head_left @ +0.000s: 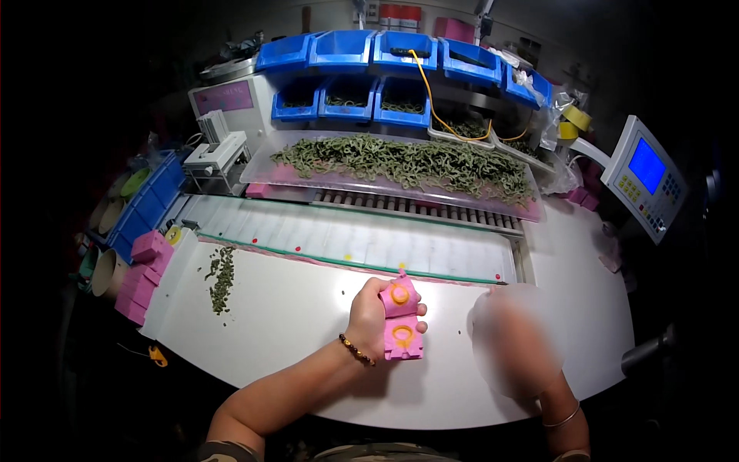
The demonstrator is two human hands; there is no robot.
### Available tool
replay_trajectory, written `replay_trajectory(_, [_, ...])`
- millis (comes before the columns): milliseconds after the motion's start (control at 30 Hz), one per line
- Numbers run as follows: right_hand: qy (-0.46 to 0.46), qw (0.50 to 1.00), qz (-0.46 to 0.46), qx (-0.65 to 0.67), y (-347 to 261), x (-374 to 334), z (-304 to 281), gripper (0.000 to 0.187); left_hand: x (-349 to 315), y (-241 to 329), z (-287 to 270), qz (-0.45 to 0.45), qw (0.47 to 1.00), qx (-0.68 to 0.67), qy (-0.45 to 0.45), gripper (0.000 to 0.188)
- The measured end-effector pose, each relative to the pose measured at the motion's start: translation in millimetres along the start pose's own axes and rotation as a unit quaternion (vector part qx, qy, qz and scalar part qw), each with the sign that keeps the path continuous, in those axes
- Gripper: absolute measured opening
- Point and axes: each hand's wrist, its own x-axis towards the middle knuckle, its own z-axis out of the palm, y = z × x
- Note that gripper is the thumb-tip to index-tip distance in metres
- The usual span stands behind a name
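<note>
My left hand [367, 314] is closed round a pink rubber mould [402, 312], which it holds above the white table. The mould lies opened in two parts, one above the other, hinged or touching at the middle. An orange-yellow ring shape [399, 294] shows on its upper part. A second orange-yellow ring shape [402, 334] sits on the lower part. To the right of the mould is my right hand [517, 346], over the table. Blur covers its fingers, and whether it holds anything is hidden.
Small dark green pieces [222, 281] lie on the left of the table [300, 308]. Behind stand a white roller strip [354, 239], a clear tray [269, 173] heaped with green curly pieces, and blue bins [339, 50]. Pink blocks [138, 289] stack at left; a control panel [647, 173] stands right.
</note>
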Motion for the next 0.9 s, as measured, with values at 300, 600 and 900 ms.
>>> replay_trajectory(300, [0.289,0.916,-0.243,-0.132,-70.8,21.5,-21.0,0.059,2.0,-11.7,0.1,0.052,0.998,0.021,0.021,0.028])
replay_trajectory(600, [0.305,0.914,-0.248,-0.104,-84.7,26.8,-36.8,0.047,-5.9,-12.7,12.2,0.161,0.971,0.162,0.068,0.023])
replay_trajectory(900, [0.158,0.947,-0.244,-0.137,-73.3,21.8,-28.1,0.047,-19.6,1.3,1.9,0.312,0.882,0.353,-0.016,0.016])
